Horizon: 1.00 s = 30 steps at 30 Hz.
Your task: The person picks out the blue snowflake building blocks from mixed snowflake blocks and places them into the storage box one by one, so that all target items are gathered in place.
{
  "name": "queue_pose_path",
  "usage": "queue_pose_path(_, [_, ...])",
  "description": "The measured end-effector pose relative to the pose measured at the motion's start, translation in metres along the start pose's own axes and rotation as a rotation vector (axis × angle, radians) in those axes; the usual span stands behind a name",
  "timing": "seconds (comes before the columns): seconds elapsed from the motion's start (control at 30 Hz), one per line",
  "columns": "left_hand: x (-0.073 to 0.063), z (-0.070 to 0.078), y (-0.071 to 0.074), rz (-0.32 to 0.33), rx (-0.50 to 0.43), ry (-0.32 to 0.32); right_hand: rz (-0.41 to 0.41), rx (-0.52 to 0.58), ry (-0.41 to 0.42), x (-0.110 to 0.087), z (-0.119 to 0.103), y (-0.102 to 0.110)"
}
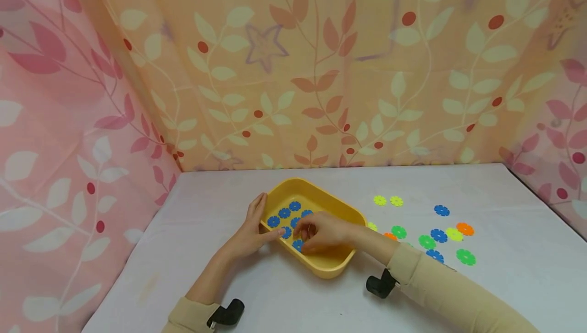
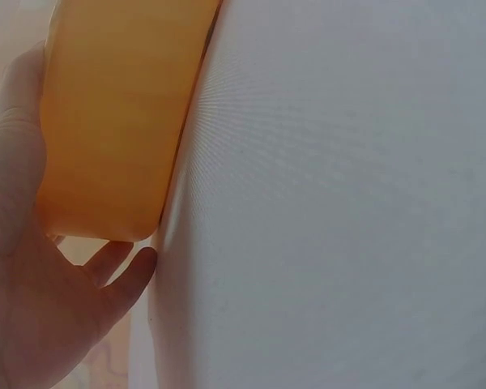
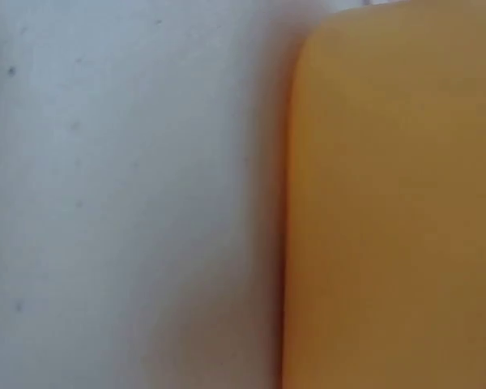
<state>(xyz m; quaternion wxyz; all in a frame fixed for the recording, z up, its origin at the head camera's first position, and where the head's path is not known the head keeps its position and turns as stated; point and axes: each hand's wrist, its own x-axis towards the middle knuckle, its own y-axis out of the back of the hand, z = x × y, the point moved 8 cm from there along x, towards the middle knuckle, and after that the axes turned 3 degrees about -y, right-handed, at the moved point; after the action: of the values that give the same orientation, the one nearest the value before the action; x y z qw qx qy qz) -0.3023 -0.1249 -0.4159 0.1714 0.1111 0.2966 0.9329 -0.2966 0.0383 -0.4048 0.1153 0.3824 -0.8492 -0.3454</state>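
A yellow plastic tray (image 1: 339, 205) stands on the white table, turned at an angle. Inside, several blue notched discs (image 1: 284, 213) lie in rows at its left end. My left hand (image 1: 251, 231) grips the tray's left corner, thumb on the near rim and fingers along the far-left side; the left wrist view shows this hand (image 2: 49, 292) around the tray's outer wall (image 2: 121, 121). Reaching over the right side, my right hand (image 1: 327, 231) has its fingers curled down, thumb and fingertips pinching the nearest blue disc (image 1: 298, 245) close over the tray floor. Its palm hides part of the tray.
Right of the tray, loose discs are scattered on the tablecloth: yellow (image 1: 396, 201), blue (image 1: 442, 210), orange (image 1: 465, 229) and green (image 1: 465, 257). Some are partly behind the right forearm. A patterned cloth (image 1: 316, 68) hangs along the table's back edge.
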Motion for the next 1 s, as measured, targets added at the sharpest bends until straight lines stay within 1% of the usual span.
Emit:
queue_pose_path(0.17, [0.001, 0.001, -0.002, 0.005, -0.005, -0.005, 0.082, 0.095, 0.003, -0.01, -0.003, 0.019])
queue_pose_path(0.27, [0.002, 0.001, -0.003, 0.002, -0.005, 0.0, 0.156, 0.14, -0.003, -0.022, -0.003, 0.035])
queue_pose_path(0.33, [0.002, 0.002, -0.004, 0.001, 0.0, -0.006, 0.212, 0.186, -0.027, -0.034, 0.0, 0.047])
queue_pose_path(0.37, [0.002, 0.002, -0.003, 0.004, -0.004, -0.011, 0.241, 0.217, -0.045, -0.041, 0.002, 0.053])
queue_pose_path(0.43, [-0.001, 0.014, -0.001, -0.001, -0.015, -0.013, 0.298, 0.3, -0.09, -0.057, 0.008, 0.065])
queue_pose_path(0.5, [-0.001, 0.014, 0.0, 0.0, -0.011, -0.029, 0.353, 0.39, -0.164, -0.076, 0.016, 0.075])
queue_pose_path(0.6, [-0.001, 0.014, 0.002, -0.002, -0.005, -0.036, 0.431, 0.472, -0.253, -0.104, 0.03, 0.086])
queue_pose_path(0.67, [0.002, 0.004, 0.001, 0.005, 0.012, -0.047, 0.467, 0.485, -0.3, -0.123, 0.04, 0.09])
queue_pose_path(0.8, [0.001, 0.004, 0.002, 0.006, 0.01, -0.043, 0.503, 0.466, -0.365, -0.158, 0.061, 0.092])
queue_pose_path(0.9, [0.001, 0.003, 0.0, 0.002, 0.012, -0.044, 0.514, 0.439, -0.427, -0.183, 0.077, 0.091])
queue_pose_path(1.0, [0.001, 0.002, -0.001, 0.003, 0.014, -0.046, 0.523, 0.411, -0.47, -0.206, 0.091, 0.092])
